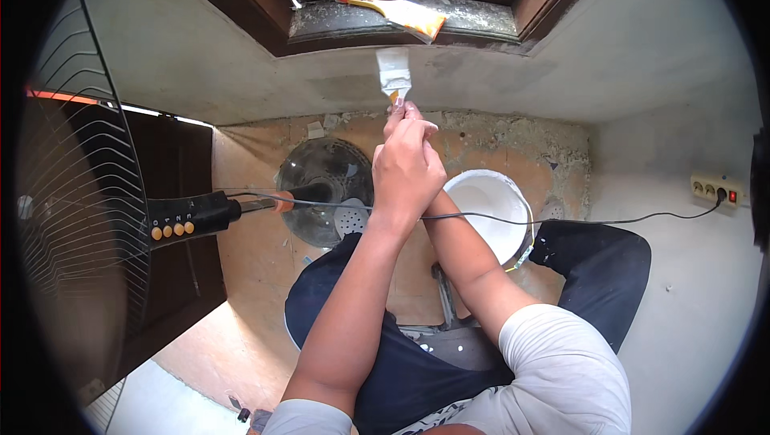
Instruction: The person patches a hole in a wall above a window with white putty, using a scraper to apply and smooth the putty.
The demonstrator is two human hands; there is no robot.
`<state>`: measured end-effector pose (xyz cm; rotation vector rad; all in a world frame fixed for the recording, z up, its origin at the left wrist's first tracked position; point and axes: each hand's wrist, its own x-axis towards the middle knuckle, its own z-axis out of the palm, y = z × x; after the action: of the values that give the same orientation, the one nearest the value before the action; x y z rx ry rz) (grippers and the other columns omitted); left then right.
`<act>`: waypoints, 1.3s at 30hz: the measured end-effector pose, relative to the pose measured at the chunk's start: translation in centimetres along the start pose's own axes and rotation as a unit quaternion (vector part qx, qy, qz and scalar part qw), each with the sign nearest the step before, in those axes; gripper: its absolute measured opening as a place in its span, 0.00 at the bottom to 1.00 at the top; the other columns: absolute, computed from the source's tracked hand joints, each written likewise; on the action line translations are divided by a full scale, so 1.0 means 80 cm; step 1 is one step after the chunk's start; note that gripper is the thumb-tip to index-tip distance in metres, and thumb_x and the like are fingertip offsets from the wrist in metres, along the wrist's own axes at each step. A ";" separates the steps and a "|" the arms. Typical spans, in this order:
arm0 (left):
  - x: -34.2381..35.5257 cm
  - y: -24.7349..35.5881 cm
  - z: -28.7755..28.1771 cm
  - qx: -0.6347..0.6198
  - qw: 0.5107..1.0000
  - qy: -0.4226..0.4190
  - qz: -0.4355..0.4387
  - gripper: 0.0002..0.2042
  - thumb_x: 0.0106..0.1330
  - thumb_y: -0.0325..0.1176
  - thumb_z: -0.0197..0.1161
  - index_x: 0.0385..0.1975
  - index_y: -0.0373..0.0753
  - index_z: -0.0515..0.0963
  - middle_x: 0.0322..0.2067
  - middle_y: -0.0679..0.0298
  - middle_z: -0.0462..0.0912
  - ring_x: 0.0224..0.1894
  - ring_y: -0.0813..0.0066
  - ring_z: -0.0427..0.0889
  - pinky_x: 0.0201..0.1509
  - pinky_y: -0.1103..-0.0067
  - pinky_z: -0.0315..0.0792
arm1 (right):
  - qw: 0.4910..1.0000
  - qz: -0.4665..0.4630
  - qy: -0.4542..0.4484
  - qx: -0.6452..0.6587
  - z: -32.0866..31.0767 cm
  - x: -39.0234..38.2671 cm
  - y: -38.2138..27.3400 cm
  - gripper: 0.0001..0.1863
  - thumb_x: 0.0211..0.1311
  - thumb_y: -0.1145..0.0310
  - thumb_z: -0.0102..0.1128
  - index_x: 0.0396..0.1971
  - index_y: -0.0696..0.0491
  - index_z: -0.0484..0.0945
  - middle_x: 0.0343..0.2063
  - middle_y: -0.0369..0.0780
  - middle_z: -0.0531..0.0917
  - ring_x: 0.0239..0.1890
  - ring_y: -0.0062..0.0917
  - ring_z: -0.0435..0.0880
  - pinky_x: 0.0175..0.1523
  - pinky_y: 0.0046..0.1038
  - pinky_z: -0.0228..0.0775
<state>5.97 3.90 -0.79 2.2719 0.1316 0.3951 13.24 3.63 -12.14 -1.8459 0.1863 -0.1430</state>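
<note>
My right hand [406,112] grips a flat paintbrush [394,74], its white-coated bristles pointing up against the grey wall below the window. My left hand [407,166] is closed over my right hand and hides most of it and of the brush handle. White paint marks some fingertips. Just right of my forearms, on the floor, stands a white bucket [513,234] with its handle hanging down. A second paintbrush [393,14], with a red and yellow handle and whitish bristles with an orange tip, lies on the window sill above.
A standing fan [188,218] is at the left, its round base [321,194] on the tiled floor. Its black cord [609,220] crosses near my forearms to a wall socket [716,191] at right. My bent legs [601,262] flank the bucket; a dark door [172,162] stands left.
</note>
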 end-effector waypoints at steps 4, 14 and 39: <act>-0.002 0.001 -0.003 -0.033 0.999 -0.012 -0.027 0.09 0.54 0.20 0.51 0.34 0.32 0.76 0.33 0.52 0.79 0.36 0.56 0.80 0.42 0.70 0.74 | 0.999 0.033 0.023 -0.019 0.024 0.009 0.041 0.16 0.66 0.60 0.48 0.31 0.58 0.77 0.24 0.50 0.80 0.26 0.45 0.79 0.27 0.40 0.65; 0.002 -0.004 -0.010 0.000 0.997 -0.055 -0.045 0.08 0.57 0.23 0.52 0.33 0.34 0.77 0.33 0.54 0.79 0.36 0.57 0.80 0.42 0.70 0.73 | 0.971 0.212 -0.087 -0.072 0.061 0.021 0.123 0.20 0.65 0.61 0.50 0.15 0.56 0.70 0.18 0.49 0.76 0.20 0.42 0.73 0.26 0.38 0.64; 0.018 0.017 -0.021 -0.076 0.991 0.108 0.028 0.08 0.52 0.17 0.51 0.31 0.32 0.75 0.28 0.55 0.78 0.32 0.60 0.79 0.37 0.73 0.73 | 0.955 -0.283 -0.085 0.013 -0.069 0.046 -0.038 0.05 0.56 0.73 0.54 0.32 0.57 0.71 0.21 0.47 0.75 0.24 0.48 0.75 0.30 0.41 0.67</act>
<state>6.75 4.52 1.60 2.0826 0.1444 0.6584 15.94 -1.46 -7.69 -1.8300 -0.4685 -0.3796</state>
